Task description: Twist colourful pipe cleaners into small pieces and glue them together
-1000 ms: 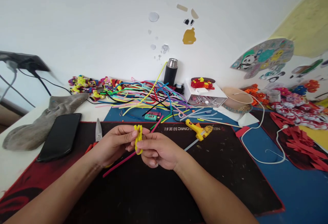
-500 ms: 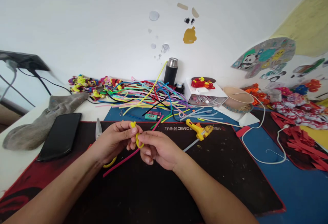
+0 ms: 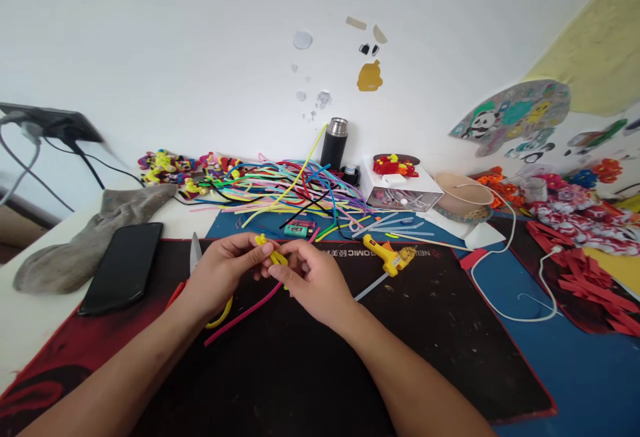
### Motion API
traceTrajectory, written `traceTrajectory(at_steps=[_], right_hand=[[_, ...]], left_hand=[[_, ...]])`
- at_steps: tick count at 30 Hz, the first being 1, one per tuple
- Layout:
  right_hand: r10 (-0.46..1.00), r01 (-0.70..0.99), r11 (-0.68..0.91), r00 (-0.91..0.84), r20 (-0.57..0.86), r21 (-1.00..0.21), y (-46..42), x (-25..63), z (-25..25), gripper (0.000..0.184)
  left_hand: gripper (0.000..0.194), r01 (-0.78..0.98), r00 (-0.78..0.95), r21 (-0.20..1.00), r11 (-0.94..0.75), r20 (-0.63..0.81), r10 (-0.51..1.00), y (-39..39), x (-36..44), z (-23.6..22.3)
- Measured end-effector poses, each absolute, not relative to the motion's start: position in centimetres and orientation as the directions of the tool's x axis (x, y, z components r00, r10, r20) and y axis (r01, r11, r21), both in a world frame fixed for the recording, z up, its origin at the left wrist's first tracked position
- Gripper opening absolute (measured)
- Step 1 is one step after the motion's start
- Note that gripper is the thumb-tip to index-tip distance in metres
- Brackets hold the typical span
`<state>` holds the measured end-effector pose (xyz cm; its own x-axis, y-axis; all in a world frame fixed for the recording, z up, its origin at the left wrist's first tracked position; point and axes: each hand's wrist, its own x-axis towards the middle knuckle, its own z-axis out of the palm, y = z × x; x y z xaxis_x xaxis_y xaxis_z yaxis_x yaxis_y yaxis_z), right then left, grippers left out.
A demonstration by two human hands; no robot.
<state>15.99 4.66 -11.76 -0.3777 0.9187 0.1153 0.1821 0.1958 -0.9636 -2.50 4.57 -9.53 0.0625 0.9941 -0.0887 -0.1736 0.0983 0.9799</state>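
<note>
Between both hands, above the black mat (image 3: 310,370), is a small yellow pipe-cleaner shape (image 3: 278,258), bent and looped. My left hand (image 3: 225,274) pinches its left end between thumb and fingers. From the other side, my right hand (image 3: 320,284) grips it with thumb and forefinger; its other fingers curl partly out of sight. A dark pink pipe cleaner (image 3: 235,328) lies on the mat beneath the hands. Scissors (image 3: 195,254) rest partly hidden behind my left hand, with the blade and some red and yellow handle showing.
A yellow glue gun (image 3: 389,255) lies right of the hands. Behind are a heap of coloured pipe cleaners (image 3: 290,187), a black flask (image 3: 334,147) and a white box (image 3: 400,190). A phone (image 3: 123,267) and a grey cloth (image 3: 100,237) lie left; red strips (image 3: 585,284) lie right.
My right hand has turned so its back faces up more, with the fingers tucked behind the yellow pipe-cleaner shape. More yellow loops show between the hands. The view has shifted slightly.
</note>
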Motion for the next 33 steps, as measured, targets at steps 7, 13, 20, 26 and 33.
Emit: traceTrajectory(at_steps=[7,13,20,26,33], right_hand=[[0.889,0.404,0.347,-0.428,0.16,-0.847,4.4,16.1,-11.3,0.034],[0.858,0.548,0.454,-0.481,0.179,-0.702,4.4,16.1,-10.8,0.039],[0.872,0.524,0.376,-0.478,0.101,-0.764,4.3,16.0,-10.7,0.041],[0.863,0.518,0.382,-0.497,0.094,-0.765,4.4,16.0,-10.7,0.037],[0.869,0.541,0.426,-0.468,0.161,-0.726,4.2,16.1,-10.7,0.03]], left_hand=[[0.038,-0.234,0.054,0.963,0.132,-0.122,0.991,4.4,-2.1,-9.4],[0.037,-0.259,0.032,0.953,0.158,-0.155,0.987,4.3,-2.1,-10.2],[0.038,-0.306,0.027,0.935,0.177,-0.177,0.984,4.5,-2.1,-10.5],[0.037,-0.283,0.034,0.94,0.191,-0.189,0.981,4.5,-2.2,-10.7],[0.042,-0.304,0.004,0.935,0.182,-0.19,0.982,4.7,-2.5,-10.2]])
